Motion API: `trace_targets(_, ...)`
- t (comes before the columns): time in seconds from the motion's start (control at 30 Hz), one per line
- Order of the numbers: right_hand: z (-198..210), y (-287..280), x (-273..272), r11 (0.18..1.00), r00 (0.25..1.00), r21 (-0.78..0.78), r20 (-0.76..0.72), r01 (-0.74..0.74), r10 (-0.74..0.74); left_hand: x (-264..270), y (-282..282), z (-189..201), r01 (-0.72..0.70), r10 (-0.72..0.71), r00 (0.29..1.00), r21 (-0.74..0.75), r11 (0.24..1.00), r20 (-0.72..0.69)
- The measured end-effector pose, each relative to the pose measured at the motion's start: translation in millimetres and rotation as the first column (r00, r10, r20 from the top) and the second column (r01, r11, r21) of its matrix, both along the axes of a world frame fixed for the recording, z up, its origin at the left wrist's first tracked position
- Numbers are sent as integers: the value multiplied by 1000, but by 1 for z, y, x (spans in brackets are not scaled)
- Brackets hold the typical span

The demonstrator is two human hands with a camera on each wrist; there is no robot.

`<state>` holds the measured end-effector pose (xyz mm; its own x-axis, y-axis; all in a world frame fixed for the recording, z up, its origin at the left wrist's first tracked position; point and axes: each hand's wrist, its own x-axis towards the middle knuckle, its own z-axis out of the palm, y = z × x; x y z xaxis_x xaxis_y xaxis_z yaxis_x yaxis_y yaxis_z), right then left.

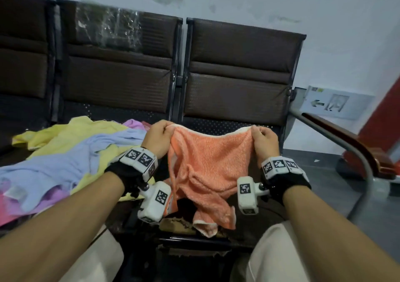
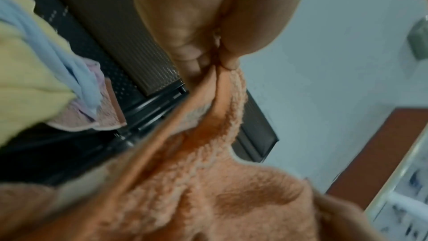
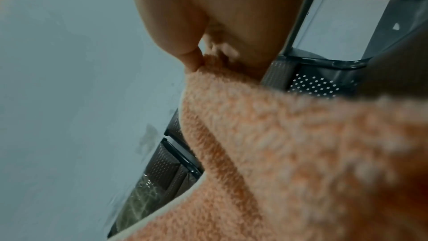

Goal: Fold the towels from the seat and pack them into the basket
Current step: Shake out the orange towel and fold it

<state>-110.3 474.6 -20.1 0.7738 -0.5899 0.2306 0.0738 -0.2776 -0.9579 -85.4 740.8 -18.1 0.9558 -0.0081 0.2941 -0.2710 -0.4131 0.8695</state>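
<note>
Pinching orange towel (image 1: 207, 165) top corners: left hand (image 1: 157, 138), right hand (image 1: 265, 142), centre frame. Pull edge taut, shake bunched lower part flat, then fold.

I see bare seat (image 1: 227, 126) behind the orange towel (image 1: 207, 162), room for a hand there. Seat backrest (image 1: 236, 76) walls off the upper frame. Towel pile (image 1: 65, 158) fills the left of frame. Armrest (image 1: 346, 139) blocks the right side. Orange towel's drooping lower end covers the seat's front edge at bottom centre.
</note>
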Motion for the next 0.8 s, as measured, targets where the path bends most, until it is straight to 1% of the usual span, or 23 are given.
trace_targets(0.07, 7, 6, -1, 999, 997, 17, 62, 46, -47, -10, -7, 15, 44, -45, 999, -173, 984, -4)
trace_targets(0.13, 20, 11, -4, 996, 989, 7, 118, 85, -85, -17, -11, 36, 67, -58, 998, -284, 956, 40)
trace_targets(0.23, 46, 15, -13, 990, 968, 18, 207, 139, -140, -23, -11, 72, 88, -67, 995, -379, 921, 69)
trace_targets(0.3, 68, 16, -20, 984, 955, 12, 238, 178, -175, -27, -8, 93, 116, -88, 993, -473, 873, 80)
trace_targets(0.37, 91, 16, -26, 983, 945, -11, 276, 186, -176, -31, -1, 110, 132, -79, 990, -544, 829, 121)
trace_targets(0.47, 118, 17, -35, 979, 916, -37, 361, 201, -174, -31, 14, 128, 107, -24, 988, -564, 819, 153)
trace_targets(0.53, 123, 18, -40, 974, 915, -85, 368, 211, -166, -28, 24, 131, 71, 1, 992, -577, 813, 122)
trace_targets(0.57, 121, 18, -42, 970, 920, -120, 358, 212, -156, -26, 28, 130, 48, 5, 996, -570, 821, 91)
trace_targets(0.63, 115, 16, -48, 960, 934, -172, 322, 221, -158, -26, 35, 120, 0, 14, 1000, -501, 865, 25)
trace_targets(0.7, 114, 11, -54, 943, 933, -198, 299, 267, -202, -30, 42, 111, -23, 19, 1000, -460, 888, -12)
trace_targets(0.73, 118, 7, -57, 936, 927, -202, 303, 289, -221, -32, 46, 111, -4, -12, 999, -492, 871, -29)
trace_targets(0.77, 124, 4, -59, 931, 919, -202, 319, 303, -230, -33, 51, 113, 47, -88, 995, -565, 824, -45)
trace_targets(0.8, 132, 1, -60, 927, 910, -203, 340, 316, -236, -33, 55, 119, 116, -199, 978, -650, 751, -56)
